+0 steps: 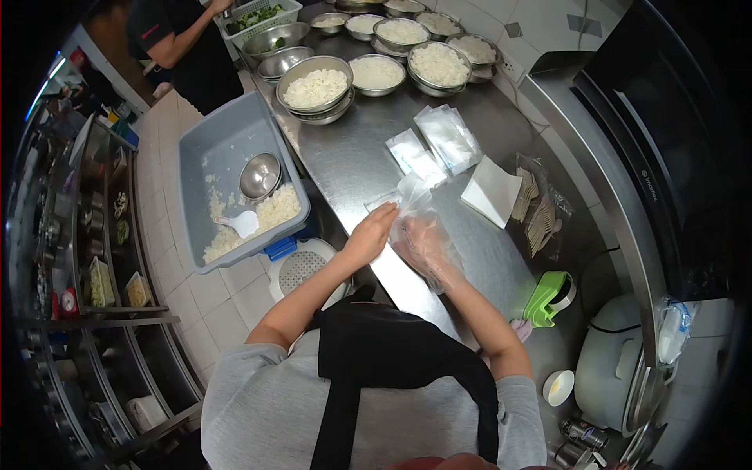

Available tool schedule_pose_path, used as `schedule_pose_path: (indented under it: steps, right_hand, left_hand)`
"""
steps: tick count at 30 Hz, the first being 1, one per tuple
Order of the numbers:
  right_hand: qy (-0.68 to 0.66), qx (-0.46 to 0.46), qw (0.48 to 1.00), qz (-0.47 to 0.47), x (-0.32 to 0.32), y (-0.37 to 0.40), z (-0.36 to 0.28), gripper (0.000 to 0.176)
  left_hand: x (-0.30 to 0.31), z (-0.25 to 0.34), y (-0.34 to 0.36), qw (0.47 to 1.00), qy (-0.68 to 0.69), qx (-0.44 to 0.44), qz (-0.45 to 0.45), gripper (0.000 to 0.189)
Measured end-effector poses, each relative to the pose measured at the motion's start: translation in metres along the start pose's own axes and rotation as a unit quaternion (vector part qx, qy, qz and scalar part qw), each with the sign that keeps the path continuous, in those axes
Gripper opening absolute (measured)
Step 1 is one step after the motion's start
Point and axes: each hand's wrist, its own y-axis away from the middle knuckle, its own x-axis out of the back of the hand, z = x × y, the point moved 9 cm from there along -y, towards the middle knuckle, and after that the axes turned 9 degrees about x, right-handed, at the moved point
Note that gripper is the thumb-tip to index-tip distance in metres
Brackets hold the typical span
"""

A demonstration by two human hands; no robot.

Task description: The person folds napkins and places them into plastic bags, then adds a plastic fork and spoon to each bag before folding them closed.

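Observation:
Over the front edge of the steel counter, my left hand [375,232] pinches a thin clear plastic glove [415,193] near its loose upper end. My right hand [424,241] is inside the same crinkled plastic, which covers it down to the wrist. Its fingers show blurred through the film and look loosely apart, gripping nothing I can see. Just beyond my hands lie flat packets of clear plastic [448,139]. To the right of them rests a stack of white paper [491,192].
Several steel bowls of rice [316,88] fill the counter's far end. A grey tub [188,168] at left holds rice, a steel bowl [260,176] and a white scoop [247,224]. Wooden cutlery [540,215], a green tape dispenser [540,301] and a large pot [607,356] are right. A person [188,55] stands far left.

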Motion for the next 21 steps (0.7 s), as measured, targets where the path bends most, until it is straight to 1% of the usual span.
schedule_pose_path:
  steps: [1, 2, 3, 4, 5, 6, 7, 8, 10, 11, 12, 13, 14, 15, 17, 18, 19, 20, 21]
  right_hand:
    - [-0.047, 0.026, 0.995, 0.086, 0.01, 0.007, -0.008, 0.048]
    - [-0.094, 0.052, 0.979, 0.171, 0.021, 0.015, -0.013, 0.046]
    - [-0.092, 0.054, 0.979, 0.171, 0.018, 0.017, -0.01, 0.046]
    - [-0.026, 0.079, 0.985, 0.15, 0.011, 0.018, -0.011, 0.047]
    - [0.041, 0.102, 0.986, 0.129, 0.003, 0.019, -0.012, 0.048]
    - [0.042, 0.103, 0.985, 0.131, -0.002, 0.022, -0.009, 0.048]
    - [0.0, 0.068, 0.987, 0.148, -0.007, 0.026, 0.002, 0.047]
    - [-0.042, 0.033, 0.985, 0.163, -0.012, 0.03, 0.013, 0.046]
    - [-0.057, 0.017, 0.986, 0.153, -0.019, 0.032, 0.024, 0.045]
    - [-0.072, 0.0, 0.987, 0.141, -0.024, 0.032, 0.032, 0.044]
    - [-0.071, 0.001, 0.987, 0.142, -0.025, 0.031, 0.038, 0.044]
    - [-0.079, 0.013, 0.99, 0.116, -0.03, 0.029, 0.042, 0.045]
    - [-0.086, 0.024, 0.992, 0.09, -0.036, 0.026, 0.045, 0.045]
    - [-0.087, 0.024, 0.992, 0.088, -0.023, 0.025, 0.039, 0.045]
    - [-0.008, 0.019, 1.0, -0.02, 0.004, 0.023, 0.017, 0.049]
    - [-0.007, 0.019, 1.0, -0.019, 0.002, 0.024, 0.02, 0.049]
    - [0.018, 0.057, 0.998, 0.007, 0.001, 0.024, 0.02, 0.048]
    - [0.043, 0.093, 0.994, 0.032, -0.001, 0.024, 0.017, 0.047]
    - [0.042, 0.091, 0.994, 0.032, -0.006, 0.024, 0.019, 0.047]
  left_hand:
    - [-0.007, -0.005, -0.001, 1.0, 0.0, 0.0, 0.003, 0.034]
    - [-0.015, -0.006, -0.002, 0.999, -0.05, -0.016, 0.004, 0.035]
    - [-0.021, -0.005, -0.003, 0.995, -0.1, -0.032, 0.004, 0.037]
    - [-0.026, -0.009, -0.004, 0.993, -0.113, -0.021, -0.013, 0.04]
    - [-0.029, -0.01, -0.005, 0.993, -0.114, -0.023, -0.011, 0.04]
    - [-0.027, -0.007, -0.006, 0.989, -0.146, -0.019, 0.016, 0.039]
    - [-0.021, -0.003, -0.008, 0.983, -0.178, -0.015, 0.044, 0.038]
    - [-0.018, -0.002, -0.012, 0.983, -0.179, -0.017, 0.045, 0.038]
    - [0.007, 0.005, -0.023, 0.986, -0.126, -0.037, 0.106, 0.036]
    - [0.009, 0.003, -0.032, 0.985, -0.127, -0.038, 0.107, 0.036]
    - [0.015, -0.015, -0.041, 0.991, -0.056, 0.019, 0.121, 0.034]
    - [0.02, -0.032, -0.049, 0.988, 0.016, 0.078, 0.134, 0.032]
    - [0.015, -0.041, -0.059, 0.991, 0.02, 0.089, 0.094, 0.029]
    - [0.018, -0.045, -0.065, 0.991, 0.02, 0.09, 0.094, 0.029]
    - [0.002, -0.065, -0.075, 0.981, -0.027, 0.188, -0.034, 0.022]
    - [0.002, -0.069, -0.078, 0.974, -0.028, 0.217, -0.061, 0.02]
    - [0.001, -0.07, -0.078, 0.974, -0.029, 0.216, -0.061, 0.02]
    - [0.016, -0.059, -0.079, 0.986, -0.058, 0.156, 0.033, 0.019]
    - [0.031, -0.044, -0.075, 0.984, -0.085, 0.093, 0.126, 0.018]
